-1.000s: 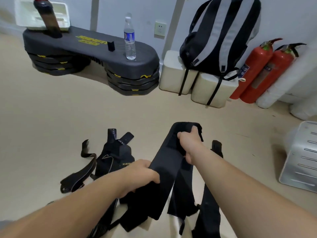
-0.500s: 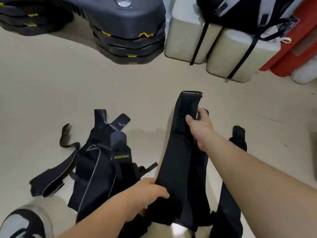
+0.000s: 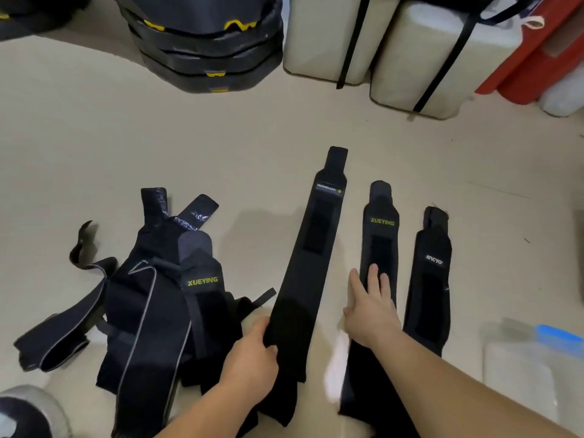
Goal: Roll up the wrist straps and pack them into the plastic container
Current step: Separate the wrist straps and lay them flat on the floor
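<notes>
Lying flat lower centre: three unrolled wrist straps side by side, none rolled. Long strap (image 3: 311,263) runs from centre down to bottom centre. XUEYING strap (image 3: 380,235) just right of it, third strap (image 3: 431,279) right again, narrow floor gaps between. Left hand (image 3: 249,365) pinches long strap's left edge near its lower end. Right hand (image 3: 369,314) flat, fingers spread, pressing on XUEYING strap, gripping nothing. Lower left: tangled pile of straps (image 3: 151,311), count unclear, one more XUEYING label visible. Plastic container (image 3: 534,374), blue lid edge, lower right corner, blurred, contents not readable, apart from third strap. Top edge: black stacked base (image 3: 205,42), two white blocks (image 3: 379,42), red object (image 3: 537,58). Bare floor (image 3: 158,137) across the middle band, open.
</notes>
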